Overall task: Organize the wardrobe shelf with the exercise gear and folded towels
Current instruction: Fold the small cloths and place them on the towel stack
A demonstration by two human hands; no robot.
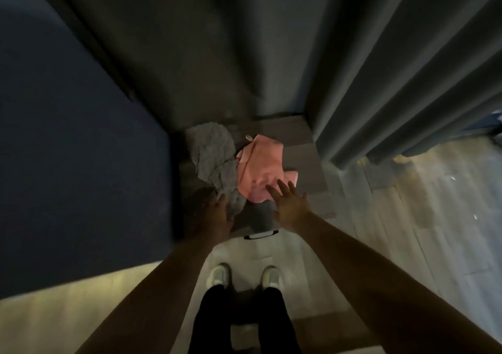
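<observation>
A crumpled pink towel (259, 170) lies on a low grey shelf (304, 163), with a rumpled grey towel (213, 154) touching its left side. My right hand (289, 204) reaches over the pink towel's near edge with fingers spread and straight, fingertips at the cloth. My left hand (214, 213) hovers at the near corner of the grey towel, fingers extended; it is in shadow and blurred. Neither hand grips anything. A darker grey cloth (258, 218) lies between the hands.
A dark blue panel (81, 150) stands at the left. Grey curtains (407, 68) hang at the right, reaching the pale wood floor (407, 231). A black handle (260, 235) sits at the shelf's front edge. My white shoes (244, 275) stand just before it.
</observation>
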